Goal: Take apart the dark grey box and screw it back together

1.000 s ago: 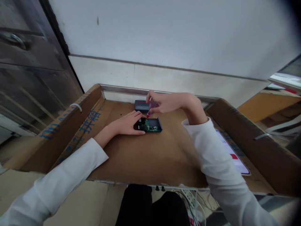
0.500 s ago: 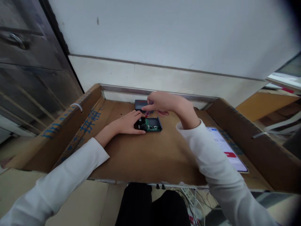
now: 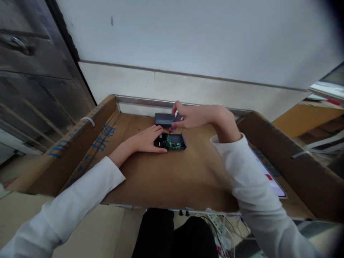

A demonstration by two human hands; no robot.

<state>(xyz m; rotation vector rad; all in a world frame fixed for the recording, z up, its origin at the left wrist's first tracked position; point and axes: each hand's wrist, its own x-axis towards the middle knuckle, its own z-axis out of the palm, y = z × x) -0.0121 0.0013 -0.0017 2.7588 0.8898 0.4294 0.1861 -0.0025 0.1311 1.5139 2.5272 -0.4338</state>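
Observation:
A small dark open case with a green circuit board (image 3: pixel 175 145) inside lies flat on the cardboard. My left hand (image 3: pixel 146 139) grips its left end, thumb along the near side and fingers along the far side, which hides part of that end. My right hand (image 3: pixel 192 116) is closed around a slim screwdriver (image 3: pixel 172 128) with a purplish handle and a red lower part. The tool slants down to the board's far edge beside my left fingertips. Its very tip is too small to make out.
A dark grey box (image 3: pixel 163 119) with red lettering stands behind the case. A cardboard tray (image 3: pixel 172 182) with raised sides surrounds the work. The lit phone (image 3: pixel 276 186) at right is partly behind my right sleeve. A wall rises at the back.
My right hand has shifted to the right and turned, and the screwdriver now leans more to the right. My left hand and the case have hardly moved. More of the grey box shows.

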